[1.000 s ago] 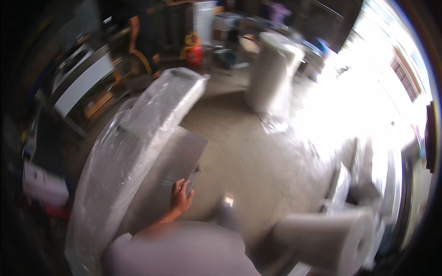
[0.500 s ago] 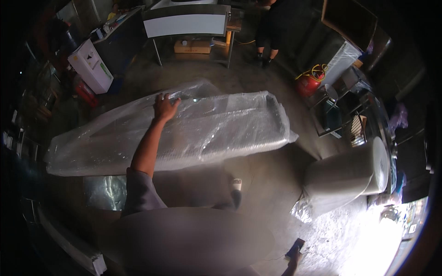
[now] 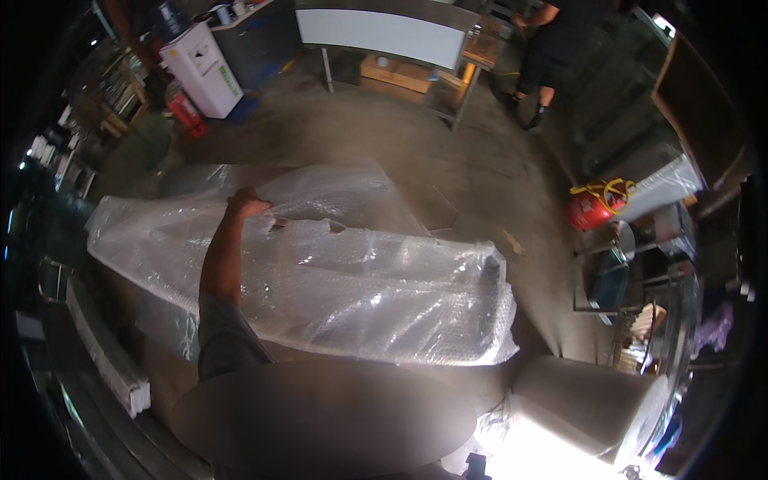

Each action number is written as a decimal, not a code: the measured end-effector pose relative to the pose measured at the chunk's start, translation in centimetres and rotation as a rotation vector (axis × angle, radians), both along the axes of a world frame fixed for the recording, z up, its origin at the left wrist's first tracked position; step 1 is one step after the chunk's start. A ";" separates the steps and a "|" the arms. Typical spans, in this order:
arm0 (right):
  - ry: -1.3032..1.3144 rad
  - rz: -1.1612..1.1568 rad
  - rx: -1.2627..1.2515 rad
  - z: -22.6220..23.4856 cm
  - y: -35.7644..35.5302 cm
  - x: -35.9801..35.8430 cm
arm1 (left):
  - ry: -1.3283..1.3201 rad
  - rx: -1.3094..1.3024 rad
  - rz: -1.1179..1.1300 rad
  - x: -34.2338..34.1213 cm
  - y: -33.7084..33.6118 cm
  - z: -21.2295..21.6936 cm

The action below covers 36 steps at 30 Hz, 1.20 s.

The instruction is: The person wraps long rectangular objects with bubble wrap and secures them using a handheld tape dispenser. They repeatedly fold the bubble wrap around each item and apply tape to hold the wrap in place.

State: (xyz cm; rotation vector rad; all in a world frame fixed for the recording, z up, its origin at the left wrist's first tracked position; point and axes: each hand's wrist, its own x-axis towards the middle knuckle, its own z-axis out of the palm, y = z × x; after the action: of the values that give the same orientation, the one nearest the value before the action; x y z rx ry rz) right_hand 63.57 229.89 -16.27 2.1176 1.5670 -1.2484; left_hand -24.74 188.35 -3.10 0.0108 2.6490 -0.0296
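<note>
A long bundle covered in clear bubble wrap (image 3: 360, 288) lies across the floor in front of me. My left hand (image 3: 249, 202) is at its far edge, fingers bent and closed on the bubble wrap. Beside that hand the film has a ragged edge with a small brown patch showing. A looser, thinner-looking sheet of the film spreads beyond it. At the lower edge of the picture a dark blocky object (image 3: 476, 466) shows, held at my right hand, which is almost wholly cut off by the frame.
A large roll of wrap (image 3: 588, 404) lies at the lower right. Red extinguishers stand right (image 3: 596, 206) and far left (image 3: 186, 110). A white-fronted table (image 3: 380, 36) is at the back, with a person (image 3: 544, 56) beside it. Long pale pieces (image 3: 104, 344) lie at the left.
My view has shifted, so the background sits further right. My left hand has gone from resting spread on the wrap to gripping its far edge. The dark object has dropped toward the lower edge.
</note>
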 end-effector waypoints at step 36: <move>-0.094 0.602 -0.186 -13.9 54.1 -22.7 | 0.031 0.059 -0.288 -7.9 39.8 -2.9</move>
State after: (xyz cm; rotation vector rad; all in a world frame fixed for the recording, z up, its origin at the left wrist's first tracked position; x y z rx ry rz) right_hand 40.85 283.95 -30.19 1.4081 1.7748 -1.0128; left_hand -32.69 228.10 -5.99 0.4136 2.6566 -0.0470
